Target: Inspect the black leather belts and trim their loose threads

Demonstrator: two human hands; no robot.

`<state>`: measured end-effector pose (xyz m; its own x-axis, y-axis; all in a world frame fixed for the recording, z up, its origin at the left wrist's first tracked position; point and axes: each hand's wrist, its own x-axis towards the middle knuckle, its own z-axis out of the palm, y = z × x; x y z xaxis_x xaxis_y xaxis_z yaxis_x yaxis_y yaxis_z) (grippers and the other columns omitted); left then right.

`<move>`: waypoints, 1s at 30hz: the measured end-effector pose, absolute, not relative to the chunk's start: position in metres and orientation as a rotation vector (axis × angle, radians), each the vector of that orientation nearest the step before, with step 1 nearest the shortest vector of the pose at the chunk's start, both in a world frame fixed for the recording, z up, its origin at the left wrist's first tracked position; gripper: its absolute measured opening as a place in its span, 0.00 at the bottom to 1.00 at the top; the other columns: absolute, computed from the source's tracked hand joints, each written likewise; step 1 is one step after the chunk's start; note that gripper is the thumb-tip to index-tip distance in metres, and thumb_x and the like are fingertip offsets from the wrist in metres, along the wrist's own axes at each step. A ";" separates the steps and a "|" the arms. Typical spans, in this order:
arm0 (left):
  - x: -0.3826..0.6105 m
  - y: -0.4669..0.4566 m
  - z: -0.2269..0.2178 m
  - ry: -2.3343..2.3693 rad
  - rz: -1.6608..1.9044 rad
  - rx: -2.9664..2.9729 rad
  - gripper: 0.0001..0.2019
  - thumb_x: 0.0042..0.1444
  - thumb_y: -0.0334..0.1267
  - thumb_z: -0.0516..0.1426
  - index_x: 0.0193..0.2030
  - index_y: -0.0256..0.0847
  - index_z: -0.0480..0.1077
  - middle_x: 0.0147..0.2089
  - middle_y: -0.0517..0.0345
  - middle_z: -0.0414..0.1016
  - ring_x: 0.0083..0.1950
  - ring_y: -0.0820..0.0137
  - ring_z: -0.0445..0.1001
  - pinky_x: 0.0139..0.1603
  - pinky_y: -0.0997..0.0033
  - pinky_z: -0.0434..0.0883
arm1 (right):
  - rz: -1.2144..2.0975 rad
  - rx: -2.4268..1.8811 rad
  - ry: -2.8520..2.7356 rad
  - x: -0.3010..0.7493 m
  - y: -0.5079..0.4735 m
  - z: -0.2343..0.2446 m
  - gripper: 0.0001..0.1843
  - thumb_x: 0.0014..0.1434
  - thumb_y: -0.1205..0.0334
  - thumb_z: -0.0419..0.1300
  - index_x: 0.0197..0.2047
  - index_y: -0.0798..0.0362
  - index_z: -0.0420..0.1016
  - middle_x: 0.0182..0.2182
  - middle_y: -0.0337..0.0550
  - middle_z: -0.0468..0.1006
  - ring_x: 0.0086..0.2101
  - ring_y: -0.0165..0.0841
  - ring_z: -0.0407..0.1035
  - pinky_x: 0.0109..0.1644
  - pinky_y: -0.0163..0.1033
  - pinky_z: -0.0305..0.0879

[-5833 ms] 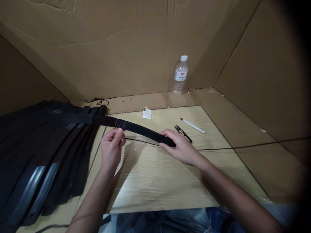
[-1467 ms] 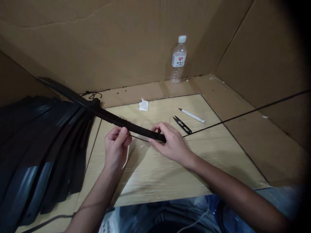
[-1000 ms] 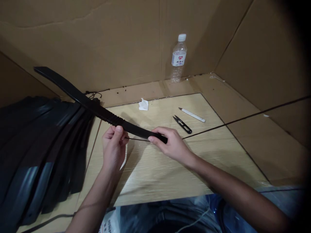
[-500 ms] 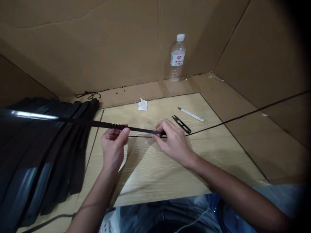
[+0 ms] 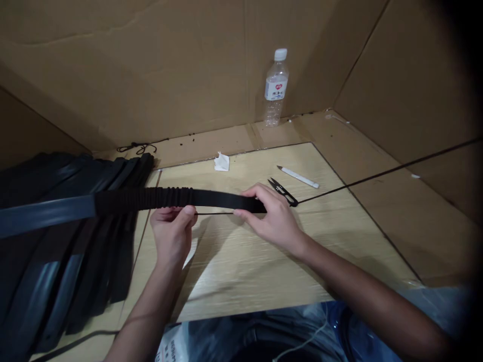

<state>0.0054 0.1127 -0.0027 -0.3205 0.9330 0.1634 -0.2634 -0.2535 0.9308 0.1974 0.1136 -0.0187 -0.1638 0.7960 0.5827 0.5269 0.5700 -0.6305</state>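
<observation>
Head | my left hand (image 5: 171, 236) pinches black cord (image 5: 215, 213) | my right hand (image 5: 277, 221) grips a curved black sword (image 5: 217, 198) | black snips (image 5: 280, 188) lie near

A bottle (image 5: 272, 113) facing me bears a white label (image 5: 269, 91) with a red emblem (image 5: 278, 86) above dark characters (image 5: 277, 94), too small for me to read with certainty. Below my tabletop's (image 5: 264, 281) near edge, a white bag (image 5: 177, 336) shows dark and red print, turned and too blurred to make out.
</observation>
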 end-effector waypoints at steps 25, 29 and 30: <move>0.000 0.118 -0.013 1.046 1.620 0.987 0.19 0.48 0.43 0.65 0.20 0.34 0.63 0.19 0.62 0.60 0.20 0.82 0.52 0.20 0.80 0.51 | 0.694 -1.229 -1.901 0.193 0.115 -0.019 0.13 0.59 0.51 0.60 0.38 0.53 0.72 0.35 0.35 0.74 0.36 0.25 0.68 0.39 0.30 0.57; 0.004 0.119 -0.012 1.099 1.638 0.898 0.22 0.43 0.43 0.67 0.18 0.35 0.59 0.17 0.65 0.54 0.19 0.83 0.51 0.19 0.81 0.50 | 0.614 -1.287 -1.898 0.193 0.114 -0.023 0.15 0.54 0.53 0.65 0.35 0.56 0.69 0.34 0.36 0.74 0.34 0.26 0.67 0.36 0.29 0.55; 0.005 0.119 -0.012 1.113 1.634 0.884 0.22 0.42 0.42 0.68 0.18 0.34 0.59 0.17 0.66 0.53 0.19 0.83 0.50 0.18 0.81 0.49 | 0.565 -1.302 -1.908 0.193 0.113 -0.023 0.15 0.54 0.54 0.65 0.35 0.56 0.68 0.33 0.36 0.74 0.34 0.26 0.67 0.36 0.29 0.54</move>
<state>0.0051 0.1191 -0.0123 -0.3003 0.9523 0.0550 -0.2970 -0.1481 0.9433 0.1928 0.1134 -0.0234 -0.2058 0.9208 0.3312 0.5919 0.3866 -0.7072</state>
